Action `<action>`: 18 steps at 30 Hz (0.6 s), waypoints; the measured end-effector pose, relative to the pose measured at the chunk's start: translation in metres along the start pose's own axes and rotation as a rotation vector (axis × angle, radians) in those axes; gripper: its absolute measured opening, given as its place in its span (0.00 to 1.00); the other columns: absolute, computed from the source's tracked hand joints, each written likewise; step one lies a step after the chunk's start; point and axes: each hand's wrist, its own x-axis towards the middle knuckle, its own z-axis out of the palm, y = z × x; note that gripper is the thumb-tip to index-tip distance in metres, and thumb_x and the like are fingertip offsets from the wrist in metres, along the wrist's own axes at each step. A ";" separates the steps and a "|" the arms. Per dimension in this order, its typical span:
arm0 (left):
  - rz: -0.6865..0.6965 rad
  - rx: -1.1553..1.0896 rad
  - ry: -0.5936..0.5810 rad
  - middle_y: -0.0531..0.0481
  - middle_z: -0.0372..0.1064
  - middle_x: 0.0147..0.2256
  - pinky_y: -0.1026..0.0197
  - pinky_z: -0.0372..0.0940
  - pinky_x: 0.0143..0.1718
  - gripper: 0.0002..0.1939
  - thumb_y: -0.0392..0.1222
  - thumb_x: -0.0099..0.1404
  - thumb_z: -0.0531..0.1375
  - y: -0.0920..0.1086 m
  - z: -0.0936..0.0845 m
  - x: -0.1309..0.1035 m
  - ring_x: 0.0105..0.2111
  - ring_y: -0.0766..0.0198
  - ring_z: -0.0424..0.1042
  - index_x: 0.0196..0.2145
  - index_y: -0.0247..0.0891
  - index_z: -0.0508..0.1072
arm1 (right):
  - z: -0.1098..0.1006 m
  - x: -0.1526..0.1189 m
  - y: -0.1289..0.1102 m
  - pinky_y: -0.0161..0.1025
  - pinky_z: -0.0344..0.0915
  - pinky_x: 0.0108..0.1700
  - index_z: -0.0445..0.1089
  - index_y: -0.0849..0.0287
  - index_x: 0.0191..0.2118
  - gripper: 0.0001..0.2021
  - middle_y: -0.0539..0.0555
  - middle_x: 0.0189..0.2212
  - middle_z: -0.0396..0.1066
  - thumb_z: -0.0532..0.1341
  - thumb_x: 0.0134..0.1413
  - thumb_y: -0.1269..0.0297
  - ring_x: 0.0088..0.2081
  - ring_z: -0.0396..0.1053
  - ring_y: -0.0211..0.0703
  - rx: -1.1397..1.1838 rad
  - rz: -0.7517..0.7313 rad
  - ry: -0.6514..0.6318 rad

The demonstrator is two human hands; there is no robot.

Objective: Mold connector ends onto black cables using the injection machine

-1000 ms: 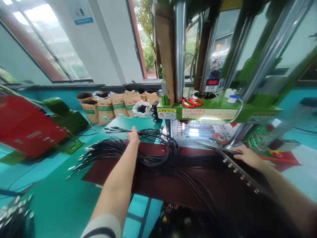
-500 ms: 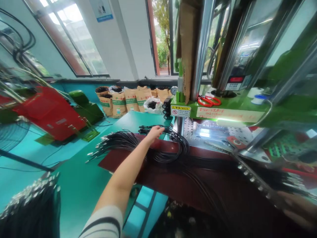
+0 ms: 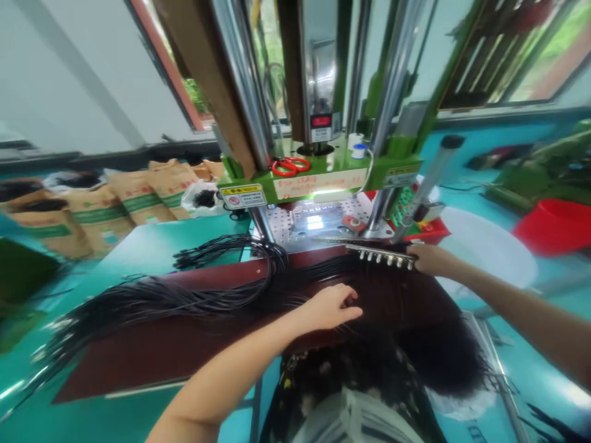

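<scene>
My left hand hovers over the dark red board, fingers apart and nothing visible in it. At the right, my right hand is closed on the end of a metal bar with a row of silver fittings. Beneath and left of that bar runs a bundle of black cables, whose silver ends fan out at the far left. A smaller coil of black cables lies behind it, on the board's back edge and the green table.
Behind the board stands a green press with red scissors on it. Paper sacks line the wall at left. A white round tub and red basket are at right. A dark cable pile hangs off the near right.
The view has turned right. My left hand has come from the coiled cables at the back left to above the board's middle. My right hand and the bar now show clearly near the press.
</scene>
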 end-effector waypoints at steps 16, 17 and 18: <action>-0.276 -1.372 0.095 0.43 0.70 0.33 0.63 0.61 0.32 0.23 0.41 0.44 0.68 0.004 0.030 0.090 0.31 0.63 0.71 0.36 0.34 0.65 | -0.030 0.112 -0.092 0.32 0.57 0.32 0.73 0.58 0.23 0.11 0.49 0.22 0.71 0.57 0.34 0.80 0.32 0.67 0.41 0.371 -0.179 0.109; -0.285 -1.377 0.066 0.43 0.71 0.32 0.63 0.62 0.31 0.20 0.41 0.46 0.67 0.002 0.029 0.097 0.31 0.61 0.72 0.35 0.33 0.65 | -0.026 0.123 -0.096 0.32 0.58 0.32 0.72 0.58 0.22 0.09 0.49 0.23 0.71 0.59 0.36 0.80 0.32 0.67 0.41 0.424 -0.165 0.118; -0.307 -1.369 0.065 0.42 0.71 0.32 0.63 0.62 0.30 0.17 0.40 0.47 0.66 -0.001 0.025 0.105 0.30 0.60 0.72 0.33 0.33 0.66 | -0.022 0.133 -0.100 0.32 0.59 0.33 0.72 0.59 0.23 0.07 0.50 0.25 0.71 0.61 0.39 0.78 0.32 0.67 0.41 0.481 -0.146 0.132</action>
